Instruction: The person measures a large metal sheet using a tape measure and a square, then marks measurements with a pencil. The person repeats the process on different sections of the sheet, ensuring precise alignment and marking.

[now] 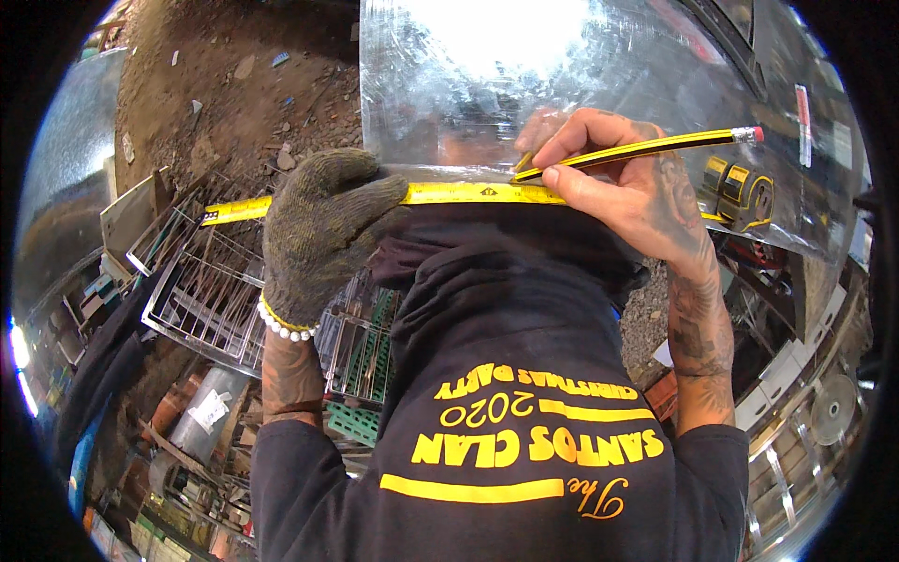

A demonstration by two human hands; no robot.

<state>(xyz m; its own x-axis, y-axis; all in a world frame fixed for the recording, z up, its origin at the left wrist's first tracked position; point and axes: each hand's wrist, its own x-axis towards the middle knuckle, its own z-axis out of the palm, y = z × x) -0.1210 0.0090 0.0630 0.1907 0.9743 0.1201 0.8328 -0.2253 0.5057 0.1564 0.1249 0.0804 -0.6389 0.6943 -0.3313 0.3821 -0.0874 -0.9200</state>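
A shiny metal sheet lies in front of me, its near edge close to my body. Along that edge runs the yellow blade of a tape measure, its end sticking out past the sheet's left side. My left hand, in a dark knitted glove, is closed over the blade near the sheet's left corner. The black-and-yellow tape case rests on the sheet at the right. My bare right hand pinches a yellow-and-black pencil, slanted with its eraser to the right. The pencil's tip meets the sheet just beyond the blade.
Wire racks stand at the left below my gloved hand, with a green perforated crate nearby. A metal cylinder lies among clutter at lower left. Stony dirt ground shows beyond the sheet's left side. A dark metal bar crosses the far right.
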